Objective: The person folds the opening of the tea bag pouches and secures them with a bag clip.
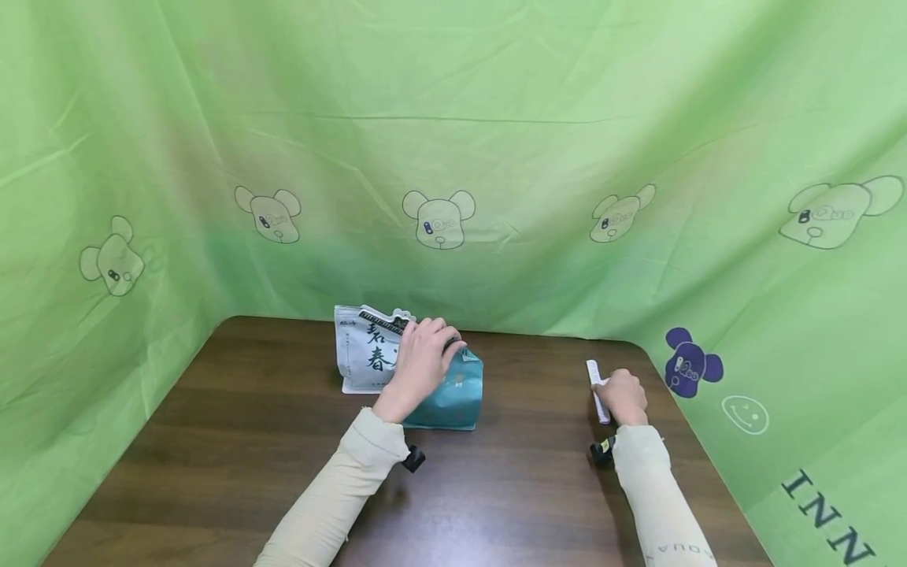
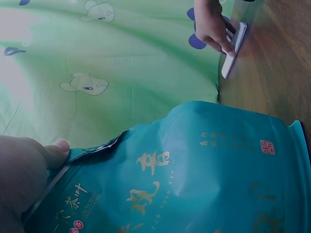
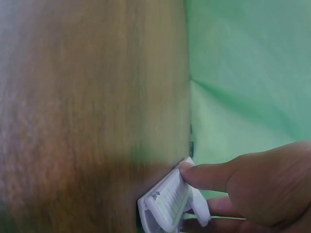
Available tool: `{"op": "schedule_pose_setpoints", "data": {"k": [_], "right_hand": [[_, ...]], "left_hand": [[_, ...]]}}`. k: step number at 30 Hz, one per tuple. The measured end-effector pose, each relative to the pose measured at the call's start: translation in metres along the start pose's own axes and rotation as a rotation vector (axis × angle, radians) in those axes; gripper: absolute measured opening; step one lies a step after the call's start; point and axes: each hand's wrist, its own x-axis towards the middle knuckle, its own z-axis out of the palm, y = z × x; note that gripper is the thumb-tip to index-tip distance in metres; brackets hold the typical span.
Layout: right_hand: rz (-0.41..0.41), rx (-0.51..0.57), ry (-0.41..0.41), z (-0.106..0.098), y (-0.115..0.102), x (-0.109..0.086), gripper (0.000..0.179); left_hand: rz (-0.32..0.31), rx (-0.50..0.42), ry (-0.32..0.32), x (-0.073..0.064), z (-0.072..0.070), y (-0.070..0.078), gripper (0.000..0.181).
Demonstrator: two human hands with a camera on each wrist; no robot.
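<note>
A teal tea bag [image 1: 448,403] with gold characters stands near the table's middle. My left hand [image 1: 421,358] grips its folded top edge, the thumb [image 2: 59,149] lying along the fold in the left wrist view. Over at the right of the table, my right hand [image 1: 622,395] pinches a white bag clip [image 3: 167,204] between thumb and fingers. The clip is long and ribbed, with a lever at its side, and lies close over the wood. Just left of the teal bag is a white tea bag [image 1: 357,358] with dark characters, partly hidden by my left hand.
Across the white bag's top runs a black-and-white clip [image 1: 381,320]. Green cloth [image 1: 439,150] printed with bear heads hangs behind and on both sides of the brown wooden table [image 1: 524,472]. Each wrist carries a small black camera [image 1: 413,458].
</note>
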Motion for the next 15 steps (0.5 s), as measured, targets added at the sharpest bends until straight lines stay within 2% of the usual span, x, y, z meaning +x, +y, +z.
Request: {"op": "schedule_pose_setpoints", "data": {"k": [7,15], "right_hand": [[-0.066,0.039,0.034,-0.0009,0.0015,-0.0011,0.037],[-0.132,0.038,0.033,-0.005,-0.0044,0.0005,0.04]], "left_hand": [[-0.004,-0.006,0.006,-0.0015,0.001,-0.0012,0.013],[-0.007,-0.01,0.002,-0.001,0.0017,-0.0019,0.013]]}}
